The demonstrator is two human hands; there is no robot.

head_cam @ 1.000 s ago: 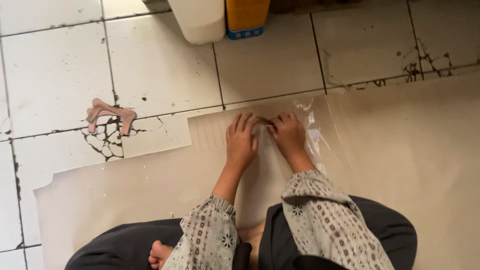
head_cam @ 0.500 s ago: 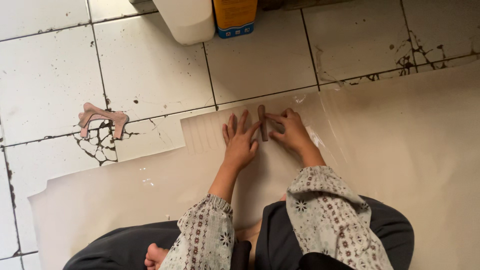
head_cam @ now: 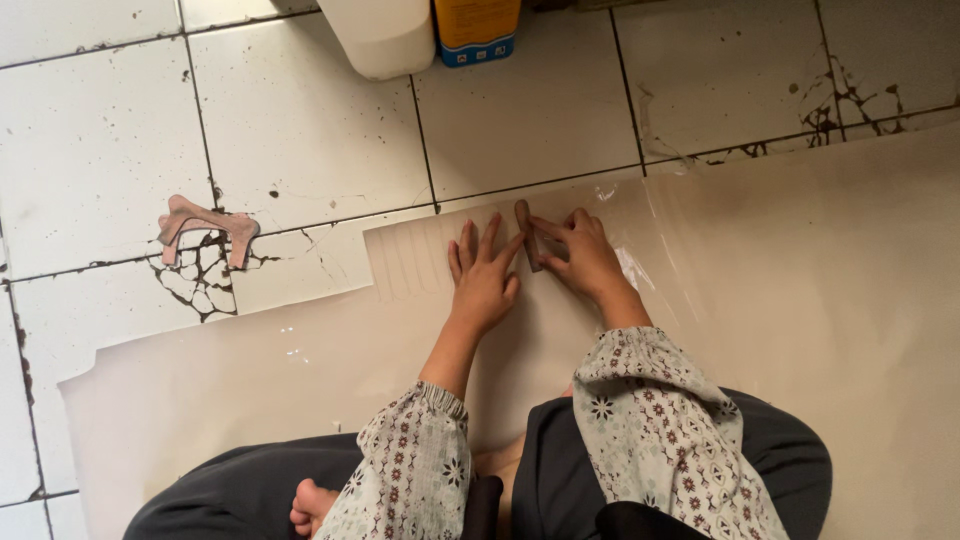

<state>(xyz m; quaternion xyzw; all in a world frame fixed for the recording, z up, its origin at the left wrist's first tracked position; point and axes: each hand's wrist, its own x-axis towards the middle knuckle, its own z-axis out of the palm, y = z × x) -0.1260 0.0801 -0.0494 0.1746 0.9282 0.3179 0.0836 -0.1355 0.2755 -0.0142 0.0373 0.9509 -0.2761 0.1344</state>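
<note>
A large beige sheet (head_cam: 800, 300) lies flat on the tiled floor, with faint parallel lines scored near its far edge. My left hand (head_cam: 483, 277) presses flat on the sheet, fingers spread. My right hand (head_cam: 585, 255) grips a short brown stick-like tool (head_cam: 526, 232) that stands against the sheet beside the left fingertips. Both patterned sleeves and my dark-clothed knees show at the bottom.
A small brown cut-out shape (head_cam: 205, 225) lies on cracked tile to the left. A white container (head_cam: 380, 35) and a yellow box (head_cam: 477, 30) stand at the top edge. White tiled floor (head_cam: 300, 120) with dark grout surrounds the sheet.
The view has shifted a little. The brown tool, hidden between the fingers a second ago, now shows upright between the two hands. The left fingers have spread wider.
</note>
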